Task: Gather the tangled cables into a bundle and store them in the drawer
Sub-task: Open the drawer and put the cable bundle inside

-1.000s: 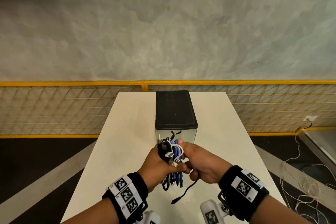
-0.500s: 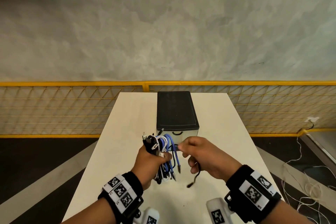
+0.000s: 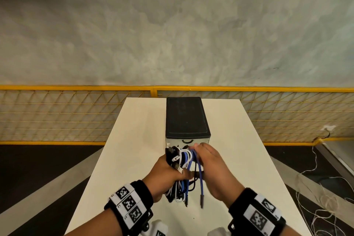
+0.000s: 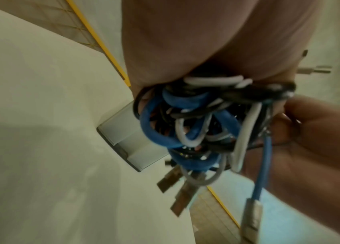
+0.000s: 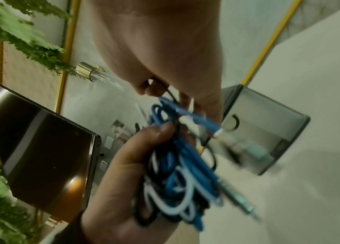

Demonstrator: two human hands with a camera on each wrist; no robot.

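1. Cables in black, white and blue form a tangled bundle held above the near half of the table, directly in front of the drawer unit; loose ends and plugs dangle below the fist, among them one blue cable hanging with its plug near the tabletop.
2. The drawer unit is a small grey box with a black top, standing at the middle of the table; its front drawer, with a curved black handle, looks closed, and both hands and the bundle sit between the camera and that front.
3. A yellow mesh fence runs behind the far edge of the white table, with a mottled grey wall above it. Thin white cords lie loose on the dark floor to the right.
4. The right-wrist view also shows a dark screen and green foliage off to one side.
5. The left hand is curled tight round the bundle's middle, thumb across the strands.
6. The right hand is pressed against the bundle's right side, its fingers curled and pinching a thin black cable at the top; the blue cable trails down past its palm.
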